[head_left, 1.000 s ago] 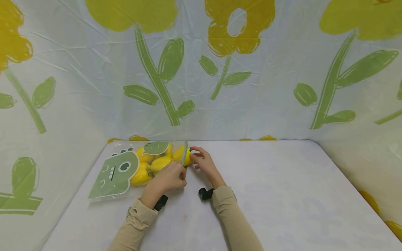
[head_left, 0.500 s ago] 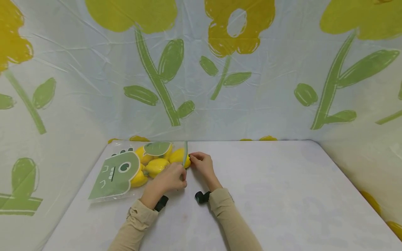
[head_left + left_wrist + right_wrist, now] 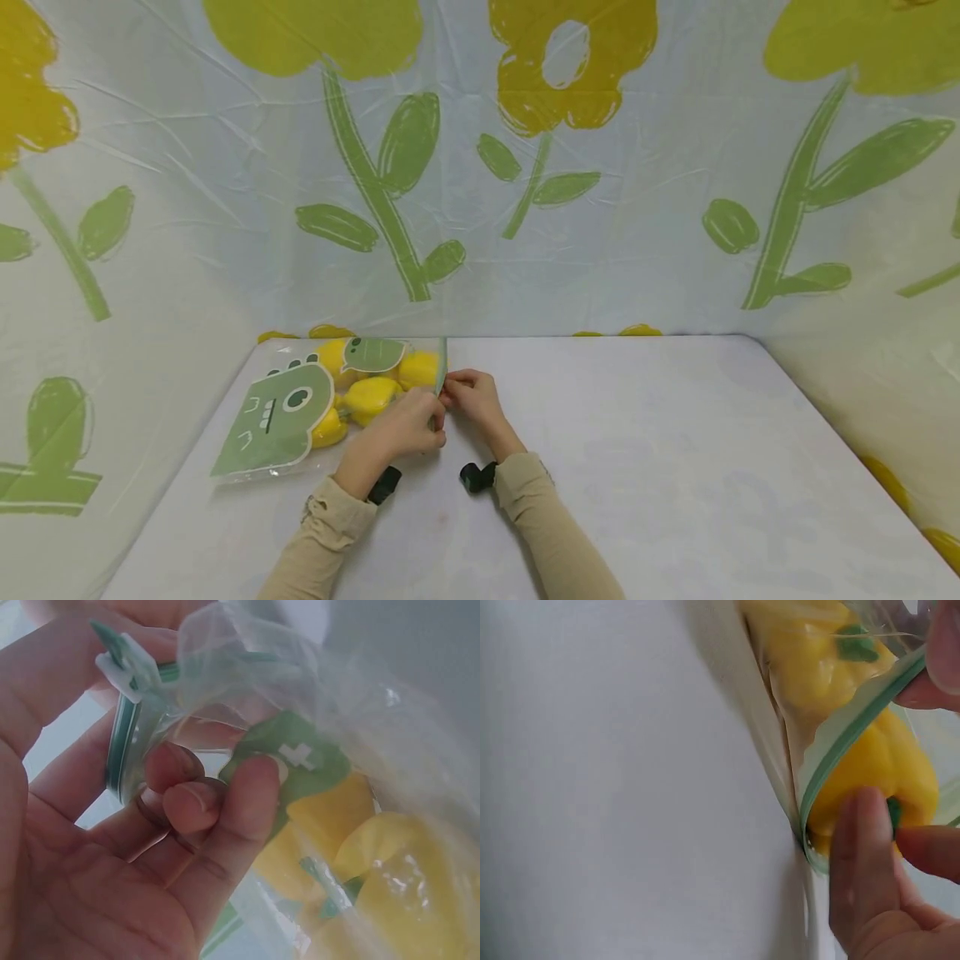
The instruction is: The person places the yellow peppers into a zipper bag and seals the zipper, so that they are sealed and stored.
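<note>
A clear zip bag (image 3: pixel 273 425) with a green cartoon print lies on the left of the table, holding several yellow bell peppers (image 3: pixel 367 398). My left hand (image 3: pixel 405 423) grips the near side of its green-edged mouth, fingers curled in the left wrist view. Just inside the raised mouth sits one yellow bell pepper (image 3: pixel 870 761), its green stem facing out. My right hand (image 3: pixel 474 402) is at the opening; in the right wrist view, its finger and thumb pinch that pepper around the stem. The stem is partly covered by the fingers.
A white cloth covers the table (image 3: pixel 660 467). Behind it hangs a white backdrop (image 3: pixel 637 250) printed with flowers, which also runs along both sides. Each wrist carries a small black camera (image 3: pixel 476 477).
My right hand has moved left to the bag's mouth, taking the pepper's stem end and pushing the pepper deeper inside. Other peppers have shifted slightly left. My left hand stays in place.
</note>
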`<state>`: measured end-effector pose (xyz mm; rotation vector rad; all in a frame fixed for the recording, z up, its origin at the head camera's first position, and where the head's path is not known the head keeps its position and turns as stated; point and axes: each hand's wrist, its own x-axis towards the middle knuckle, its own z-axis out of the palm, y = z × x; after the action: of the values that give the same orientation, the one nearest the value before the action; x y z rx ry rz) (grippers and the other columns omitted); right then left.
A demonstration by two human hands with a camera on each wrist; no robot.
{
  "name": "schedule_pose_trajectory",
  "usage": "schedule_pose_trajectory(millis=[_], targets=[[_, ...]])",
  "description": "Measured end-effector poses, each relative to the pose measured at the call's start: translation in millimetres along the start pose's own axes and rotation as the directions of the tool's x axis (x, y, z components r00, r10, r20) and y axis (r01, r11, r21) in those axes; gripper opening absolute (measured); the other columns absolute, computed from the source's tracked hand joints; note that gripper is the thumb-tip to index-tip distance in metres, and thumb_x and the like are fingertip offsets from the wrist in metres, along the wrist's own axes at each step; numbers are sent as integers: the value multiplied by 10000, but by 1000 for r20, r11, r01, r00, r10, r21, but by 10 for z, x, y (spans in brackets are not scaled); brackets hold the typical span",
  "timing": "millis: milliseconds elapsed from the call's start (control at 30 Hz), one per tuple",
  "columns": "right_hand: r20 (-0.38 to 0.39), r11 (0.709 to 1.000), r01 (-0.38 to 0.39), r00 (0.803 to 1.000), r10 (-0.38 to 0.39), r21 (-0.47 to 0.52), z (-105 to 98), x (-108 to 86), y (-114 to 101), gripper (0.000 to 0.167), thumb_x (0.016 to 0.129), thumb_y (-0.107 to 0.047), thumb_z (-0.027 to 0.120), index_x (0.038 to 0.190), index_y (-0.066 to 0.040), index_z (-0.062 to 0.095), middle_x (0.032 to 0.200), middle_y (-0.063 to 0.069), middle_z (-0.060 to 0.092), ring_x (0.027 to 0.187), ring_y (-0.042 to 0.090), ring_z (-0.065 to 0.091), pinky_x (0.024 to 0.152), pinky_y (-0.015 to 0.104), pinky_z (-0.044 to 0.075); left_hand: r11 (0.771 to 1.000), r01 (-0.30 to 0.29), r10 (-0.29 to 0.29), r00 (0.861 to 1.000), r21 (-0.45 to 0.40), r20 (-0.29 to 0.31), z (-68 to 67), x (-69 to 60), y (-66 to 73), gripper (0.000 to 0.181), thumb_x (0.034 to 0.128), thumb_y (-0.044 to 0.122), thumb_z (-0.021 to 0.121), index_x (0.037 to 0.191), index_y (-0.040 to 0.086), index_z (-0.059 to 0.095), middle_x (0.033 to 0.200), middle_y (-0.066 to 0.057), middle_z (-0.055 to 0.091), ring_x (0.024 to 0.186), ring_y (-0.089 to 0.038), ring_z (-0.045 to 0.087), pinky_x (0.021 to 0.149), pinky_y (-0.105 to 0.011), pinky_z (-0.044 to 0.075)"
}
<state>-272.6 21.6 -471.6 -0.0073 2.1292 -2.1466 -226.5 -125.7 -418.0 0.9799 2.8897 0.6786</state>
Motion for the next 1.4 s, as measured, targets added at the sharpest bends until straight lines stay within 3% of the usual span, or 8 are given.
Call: schedule_pose_trajectory(millis=[167, 367, 633, 800, 1067, 1167, 1300, 1400], targets=[[-3, 999, 45, 999, -44, 19, -7, 12, -7, 229, 943, -10, 585, 1115, 111, 676, 960, 161, 722, 746, 119, 653, 754, 277, 557, 1000, 5, -6, 1000, 13, 17, -16, 4, 18, 143, 724, 60, 733, 619, 123, 658, 719, 16, 526, 679, -145, 487, 615, -286, 441], [91, 997, 54, 995, -49, -47, -65, 20, -27, 377, 909, -4, 486, 1245, 36, 655, 1223, 152, 661, 1069, 232, 592, 921, 409, 501, 999, 35, -35, 999, 3, 30, -35, 6, 38, 144, 731, 61, 745, 631, 123, 663, 697, 24, 531, 660, -139, 488, 597, -280, 445], [285, 996, 42, 958, -17, -83, -119, 43, -28, 611, 824, 24, 447, 1415, -94, 551, 1395, 100, 559, 1297, 280, 442, 1084, 524, 289, 1000, 25, -25, 999, 14, 29, -54, 12, 52, 154, 723, 57, 759, 627, 124, 659, 709, 20, 535, 678, -142, 489, 617, -289, 450], [347, 996, 42, 938, -11, -84, -120, 52, -13, 726, 782, 51, 439, 1472, -169, 492, 1467, 73, 500, 1410, 225, 326, 1142, 532, 188, 1000, 4, -5, 1000, 19, 22, -56, 16, 55, 146, 710, 53, 752, 624, 127, 661, 713, 21, 541, 667, -135, 491, 597, -275, 450], [364, 999, 34, 931, -30, -6, -108, 26, -15, 781, 751, 100, 384, 1507, -92, 416, 1508, 132, 439, 1433, 260, 297, 1162, 528, 150, 1000, -25, 25, 1000, 4, 16, -54, 33, 51, 140, 710, 42, 734, 622, 123, 660, 660, 37, 554, 605, -116, 488, 549, -250, 442], [332, 998, 67, 941, -56, -21, -125, 13, -60, 718, 786, 109, 363, 1489, -26, 414, 1475, 194, 463, 1401, 331, 354, 1128, 547, 221, 999, -37, 38, 999, -22, 12, -39, 35, 51, 135, 749, 54, 733, 645, 111, 667, 645, 32, 563, 580, -106, 481, 537, -248, 437], [268, 984, 135, 958, -99, -120, -238, -28, -209, 532, 880, 57, 370, 1399, 45, 485, 1365, 247, 546, 1275, 420, 486, 1041, 552, 354, 997, -54, 54, 999, -61, 0, -32, -3, 36, 33, 826, 80, 706, 817, 55, 726, 681, 42, 593, 571, -57, 475, 551, -225, 438], [252, 970, 151, 962, -101, -189, -363, -100, -367, 386, 926, -13, 432, 1276, 60, 574, 1201, 238, 644, 1111, 412, 599, 967, 550, 434, 996, -60, 59, 998, -68, -14, -90, -81, 37, 213, 866, 101, 680, 1060, 25, 728, 665, 74, 538, 562, -35, 437, 540, -218, 407]])
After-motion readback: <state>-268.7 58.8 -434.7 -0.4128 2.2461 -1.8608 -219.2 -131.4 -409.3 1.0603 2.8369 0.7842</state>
